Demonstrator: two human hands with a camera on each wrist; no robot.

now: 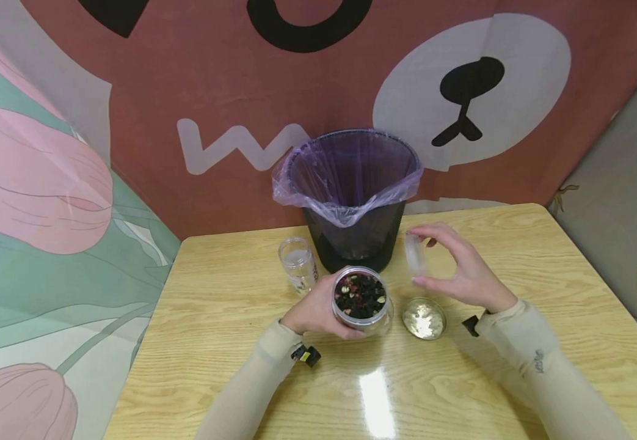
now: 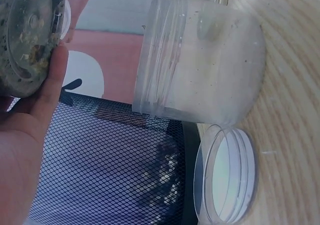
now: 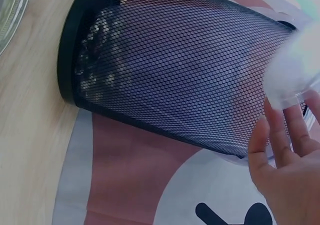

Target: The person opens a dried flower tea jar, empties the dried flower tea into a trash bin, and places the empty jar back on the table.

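My left hand (image 1: 320, 311) grips a clear plastic jar (image 1: 389, 305) filled with a dark dried flower-tea mix with red and pale bits (image 1: 359, 294). In the left wrist view the base of this jar (image 2: 32, 40) shows, with fingers around its side. To the right, my right hand (image 1: 469, 272) pinches a translucent round lid (image 1: 414, 255) by its edges, thumb below and fingers above. That lid (image 3: 295, 67) is blurred in the right wrist view. An uncapped clear jar (image 2: 200, 60) stands under the held one, largely hidden from the head view.
A black mesh bin (image 1: 351, 244) with a purple liner (image 1: 345, 208) stands behind my hands. Left of it is a printed clear container (image 1: 298, 266). A gold-toned round lid (image 1: 424, 318) lies between my hands on the wooden table (image 1: 197, 342). A clear lid (image 2: 227, 175) lies beside the lower jar.
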